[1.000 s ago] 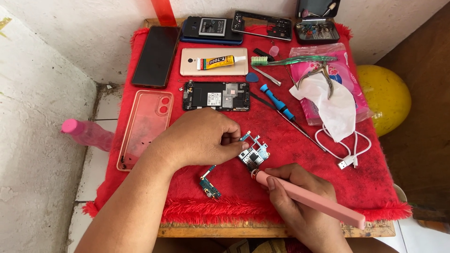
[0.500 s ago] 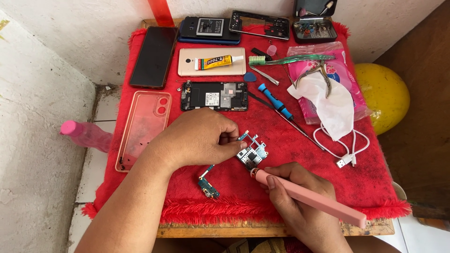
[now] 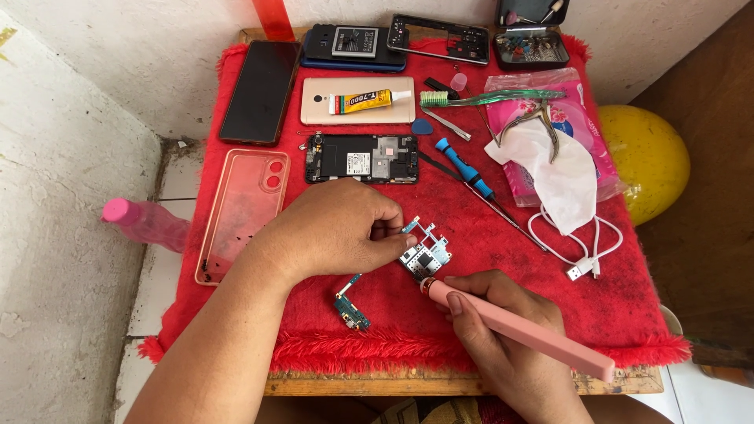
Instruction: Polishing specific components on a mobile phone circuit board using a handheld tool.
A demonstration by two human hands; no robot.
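Pink tool [image 3: 518,328] gripped by right hand [image 3: 503,345] — unmoved, left hand [image 3: 338,232] pinching circuit board [image 3: 424,253]

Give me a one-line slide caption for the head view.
Left hand steadies a small circuit board on a red cloth while right hand applies a pink pen-shaped tool.

The left hand [image 3: 334,232] lies palm down, knuckles up, with its forearm running in from the lower left, and its fingertips [image 3: 404,235] are curled together in a pinch at the right edge of the hand. The right hand [image 3: 503,330] comes up from the bottom edge, fingers folded in a pen-like grip, thumb and forefinger pressed near the front, wrist bent slightly inward toward the left hand.
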